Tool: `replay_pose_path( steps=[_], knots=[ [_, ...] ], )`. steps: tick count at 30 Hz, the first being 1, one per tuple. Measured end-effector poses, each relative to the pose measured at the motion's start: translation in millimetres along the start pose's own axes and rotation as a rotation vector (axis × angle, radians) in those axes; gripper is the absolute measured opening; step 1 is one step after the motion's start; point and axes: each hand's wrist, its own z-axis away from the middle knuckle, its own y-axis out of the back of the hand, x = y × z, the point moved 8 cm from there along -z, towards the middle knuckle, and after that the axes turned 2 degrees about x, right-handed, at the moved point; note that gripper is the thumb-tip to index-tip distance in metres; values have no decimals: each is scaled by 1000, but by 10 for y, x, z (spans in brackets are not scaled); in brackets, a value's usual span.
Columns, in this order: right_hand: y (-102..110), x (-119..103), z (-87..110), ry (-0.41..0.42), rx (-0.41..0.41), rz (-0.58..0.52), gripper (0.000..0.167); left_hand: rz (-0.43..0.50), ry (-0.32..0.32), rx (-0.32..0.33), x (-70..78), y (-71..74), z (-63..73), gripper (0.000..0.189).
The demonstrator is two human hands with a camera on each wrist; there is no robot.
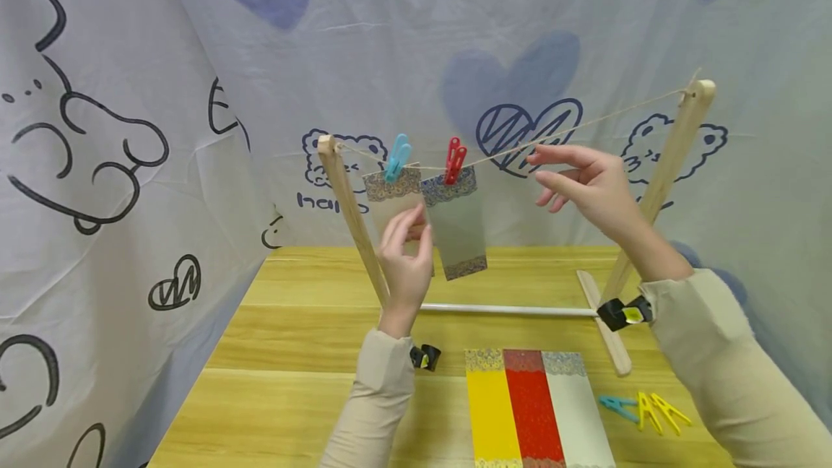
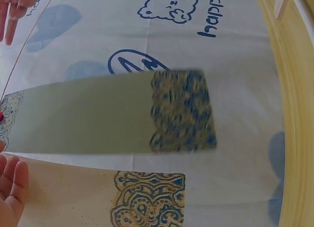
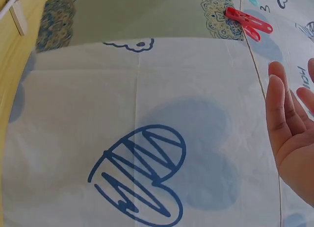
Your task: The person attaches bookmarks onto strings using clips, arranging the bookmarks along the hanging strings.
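Two paper strips with lace-patterned ends hang from a thin string (image 1: 604, 117). A blue clothespin (image 1: 397, 159) clips the beige strip (image 1: 383, 212); a red clothespin (image 1: 455, 162) clips the grey-green strip (image 1: 458, 226) to its right. My left hand (image 1: 406, 255) is in front of the beige strip, its fingers loosely bent and holding nothing; whether it touches the paper I cannot tell. To the right of the red clothespin, my right hand (image 1: 588, 183) is raised near the string with relaxed, empty fingers. In the right wrist view that hand (image 3: 292, 126) shows spread fingers.
Wooden posts (image 1: 669, 157) hold the string, joined low down by a white rod (image 1: 507, 309). On the wooden table (image 1: 273, 381) lie yellow (image 1: 494, 410), red (image 1: 533, 410) and white (image 1: 578, 414) strips. Beside them are a blue clothespin (image 1: 620, 406) and yellow clothespins (image 1: 669, 414).
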Motion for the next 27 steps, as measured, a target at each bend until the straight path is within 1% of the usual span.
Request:
replay_pose_path(
  steps=[6, 12, 15, 17, 19, 22, 25, 27],
  knots=[
    [84, 52, 177, -16, 22, -8, 29, 10, 27, 1, -4, 24, 59, 30],
    [163, 142, 380, -28, 33, 60, 31, 13, 18, 7, -16, 47, 160, 27],
    [206, 187, 485, -46, 40, 47, 32, 12, 24, 0, -38, 52, 216, 27],
    [224, 214, 550, -57, 29, 28, 32, 11, 28, -7, -51, 54, 254, 26],
    [235, 252, 619, -66, 12, 21, 33, 13, 36, -19, -70, 54, 301, 26],
    [262, 338, 734, -98, 0, 57, 33, 2, 58, -47, -112, 54, 393, 25],
    [297, 435, 857, -132, 13, 72, 33, -13, 74, -71, -172, 63, 505, 26],
    [317, 487, 933, -138, 22, 49, 32, -23, 77, -75, -205, 78, 574, 26]
  ],
)
